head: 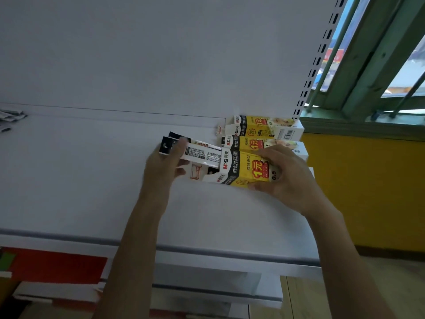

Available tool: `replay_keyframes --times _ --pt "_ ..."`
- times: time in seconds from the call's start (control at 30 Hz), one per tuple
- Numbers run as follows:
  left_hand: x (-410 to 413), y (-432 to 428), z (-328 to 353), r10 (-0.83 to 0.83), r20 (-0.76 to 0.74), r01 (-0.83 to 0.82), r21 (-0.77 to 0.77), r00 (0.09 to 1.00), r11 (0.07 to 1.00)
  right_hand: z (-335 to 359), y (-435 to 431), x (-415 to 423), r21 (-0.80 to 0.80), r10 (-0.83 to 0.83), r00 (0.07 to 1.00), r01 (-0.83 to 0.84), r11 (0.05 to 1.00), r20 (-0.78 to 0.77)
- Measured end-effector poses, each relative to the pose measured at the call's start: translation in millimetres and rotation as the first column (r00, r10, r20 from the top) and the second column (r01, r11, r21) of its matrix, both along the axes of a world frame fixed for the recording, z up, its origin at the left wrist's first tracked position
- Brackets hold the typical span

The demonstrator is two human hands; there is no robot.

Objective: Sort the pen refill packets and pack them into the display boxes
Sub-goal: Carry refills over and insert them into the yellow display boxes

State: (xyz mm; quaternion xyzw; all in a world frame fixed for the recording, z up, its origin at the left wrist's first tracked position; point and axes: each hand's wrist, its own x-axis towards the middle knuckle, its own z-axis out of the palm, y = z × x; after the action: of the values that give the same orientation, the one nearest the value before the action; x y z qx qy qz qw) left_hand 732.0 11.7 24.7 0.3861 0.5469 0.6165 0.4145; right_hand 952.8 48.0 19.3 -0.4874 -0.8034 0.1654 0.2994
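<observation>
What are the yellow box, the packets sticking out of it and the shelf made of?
The yellow box: thin printed cardboard, slightly glossy; folded flaps show white cut edges. The packets: glossy printed film or card, too blurred to tell. The shelf: probably painted sheet metal, smooth matte white, with a slotted upright behind.

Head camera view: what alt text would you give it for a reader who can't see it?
A person's left hand holds a bundle of black-and-white pen refill packets, their ends inside an open yellow, black and white cardboard display box gripped by the right hand, above a white shelf. More matching boxes lie behind, at the shelf's right end.
</observation>
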Motion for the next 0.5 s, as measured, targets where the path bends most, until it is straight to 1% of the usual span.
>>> replay_keyframes --times 0.03,0.07,0.13,0.17,0.27,0.33,0.4,0.47,0.5 --pt "-7 0 2 0.037 0.018 -0.038 0.029 0.999 0.999 0 0 2 -0.004 -0.001 1.0 0.001 1.0 0.006" --pt "-14 -1 3 0.054 -0.028 -0.053 0.065 0.998 0.996 0 0 3 -0.01 -0.004 1.0 0.004 1.0 0.014" --pt "-18 -1 2 0.048 -0.174 -0.03 0.108 0.984 0.994 -1 -1 2 -0.019 -0.006 1.0 0.007 1.0 0.024" --pt "-16 -1 2 0.045 -0.209 -0.022 0.109 0.977 0.994 -1 -1 1 -0.018 -0.005 1.0 0.006 1.0 0.022" --pt "1 3 -1 -0.017 -0.242 0.036 0.073 0.97 0.997 -1 1 -8 0.011 0.015 1.0 -0.015 1.0 -0.002" --pt "13 6 -8 -0.084 -0.34 0.1 0.03 0.937 0.995 -1 2 -13 0.039 0.033 0.999 -0.034 0.999 0.037" --pt "17 8 -12 -0.131 -0.404 0.132 -0.026 0.905 0.991 -3 2 -14 0.047 0.036 0.998 -0.038 0.998 0.044" --pt "11 8 -11 -0.163 -0.392 0.15 -0.063 0.906 0.987 -4 3 -11 0.042 0.038 0.999 -0.039 0.998 0.033" --pt "6 7 -9 -0.17 -0.338 0.156 -0.068 0.926 0.985 -4 4 -10 0.037 0.033 0.999 -0.034 0.999 0.033"
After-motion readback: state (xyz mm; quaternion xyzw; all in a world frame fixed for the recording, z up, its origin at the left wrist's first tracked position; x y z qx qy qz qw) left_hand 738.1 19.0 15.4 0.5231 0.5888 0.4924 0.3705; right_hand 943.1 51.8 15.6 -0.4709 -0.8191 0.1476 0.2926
